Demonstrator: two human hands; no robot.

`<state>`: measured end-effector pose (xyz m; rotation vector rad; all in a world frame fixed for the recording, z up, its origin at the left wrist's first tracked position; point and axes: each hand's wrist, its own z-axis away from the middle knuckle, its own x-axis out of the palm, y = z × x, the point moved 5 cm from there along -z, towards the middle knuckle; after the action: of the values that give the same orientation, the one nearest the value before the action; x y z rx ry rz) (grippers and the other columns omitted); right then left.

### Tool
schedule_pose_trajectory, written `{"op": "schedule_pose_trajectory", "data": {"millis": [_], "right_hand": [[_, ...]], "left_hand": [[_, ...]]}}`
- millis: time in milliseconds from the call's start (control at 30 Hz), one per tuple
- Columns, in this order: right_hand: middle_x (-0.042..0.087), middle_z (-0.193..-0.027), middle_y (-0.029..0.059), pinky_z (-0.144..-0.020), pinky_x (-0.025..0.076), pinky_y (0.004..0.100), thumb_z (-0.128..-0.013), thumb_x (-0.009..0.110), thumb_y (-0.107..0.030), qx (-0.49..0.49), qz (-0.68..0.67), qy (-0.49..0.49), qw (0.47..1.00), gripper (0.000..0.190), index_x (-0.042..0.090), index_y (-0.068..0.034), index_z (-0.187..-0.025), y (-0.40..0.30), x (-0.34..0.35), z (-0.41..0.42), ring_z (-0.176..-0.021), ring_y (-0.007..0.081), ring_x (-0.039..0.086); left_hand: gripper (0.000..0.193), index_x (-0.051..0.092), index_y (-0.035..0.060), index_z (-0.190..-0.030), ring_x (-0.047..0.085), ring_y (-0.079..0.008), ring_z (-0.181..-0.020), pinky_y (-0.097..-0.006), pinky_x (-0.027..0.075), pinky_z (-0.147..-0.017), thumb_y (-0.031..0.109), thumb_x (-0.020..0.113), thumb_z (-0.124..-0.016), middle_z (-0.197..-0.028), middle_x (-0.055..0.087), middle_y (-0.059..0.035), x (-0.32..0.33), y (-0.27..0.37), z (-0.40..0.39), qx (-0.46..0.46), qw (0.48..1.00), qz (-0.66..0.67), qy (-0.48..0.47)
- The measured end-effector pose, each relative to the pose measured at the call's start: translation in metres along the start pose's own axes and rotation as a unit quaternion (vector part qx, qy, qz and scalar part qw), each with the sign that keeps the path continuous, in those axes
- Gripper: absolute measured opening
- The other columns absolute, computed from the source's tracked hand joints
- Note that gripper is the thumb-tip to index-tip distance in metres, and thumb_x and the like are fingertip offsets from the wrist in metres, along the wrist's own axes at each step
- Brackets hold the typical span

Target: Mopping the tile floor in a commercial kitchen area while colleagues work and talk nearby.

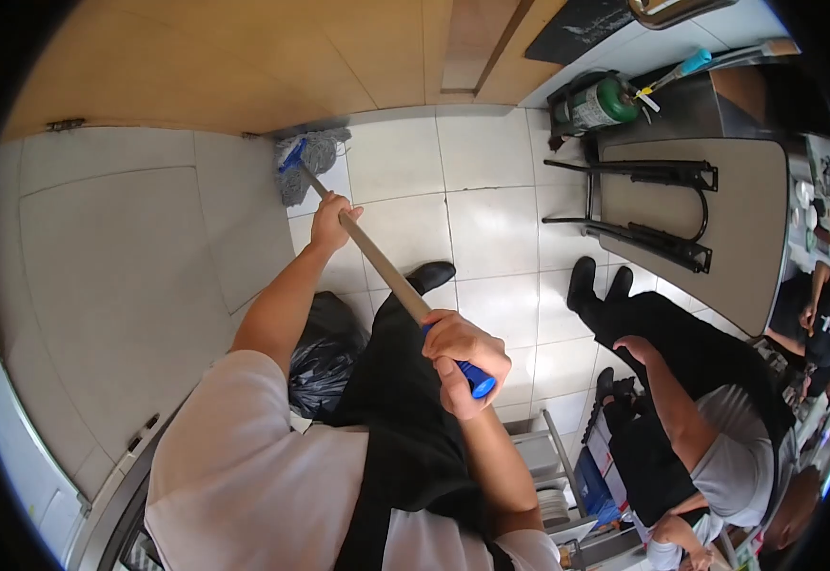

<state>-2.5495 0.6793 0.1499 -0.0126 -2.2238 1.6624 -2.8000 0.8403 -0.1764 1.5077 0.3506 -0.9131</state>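
Observation:
My left hand (331, 223) is wrapped around the lower part of a mop's pole (386, 269). Higher up, my right hand (466, 362) grips the pole's blue end grip (481, 386), close in front of my body. The pole slants away to the upper left. At its far end, a grey string mop head (323, 153) with a blue plastic clamp (292, 155) rests on the tiled floor (490, 232). The strands lie in the corner where a wooden panel (244, 64) meets the tiled wall (115, 235).
A black garbage bag (326, 353) sits beside my leg. To the right, a folding table (743, 214) stands on edge with its legs folded, near a green gas cylinder (611, 102). Co-workers, one in a black apron (679, 342), stand at right by a metal rack (561, 457).

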Motion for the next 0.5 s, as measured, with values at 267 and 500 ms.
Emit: {"op": "schedule_pose_trajectory", "data": {"millis": [267,500], "right_hand": [[0.052,-0.067,0.0088,-0.078,0.051,0.0523,-0.096,0.058,-0.016,-0.003,0.109,0.193,0.975,0.019,0.053,-0.005,-0.080,-0.093,-0.013,0.021,-0.061,0.0222,0.054],[0.047,-0.055,0.0050,-0.058,0.045,0.0407,-0.096,0.058,-0.024,-0.075,0.085,0.107,0.988,0.028,0.049,-0.008,-0.075,-0.098,-0.037,-0.008,-0.047,0.0184,0.048]], "left_hand": [[0.040,0.053,0.0073,-0.061,0.055,-0.0400,-0.077,-0.0509,0.044,-0.071,0.026,0.086,-0.074,-0.071,0.056,-0.0161,0.058,0.098,-0.011,0.118,0.983,0.138,0.011],[0.041,0.058,0.0081,-0.063,0.060,-0.0374,-0.082,-0.0486,0.047,-0.076,0.037,0.082,-0.079,-0.073,0.061,-0.0133,0.036,0.154,-0.028,0.096,0.990,0.099,-0.041]]}}
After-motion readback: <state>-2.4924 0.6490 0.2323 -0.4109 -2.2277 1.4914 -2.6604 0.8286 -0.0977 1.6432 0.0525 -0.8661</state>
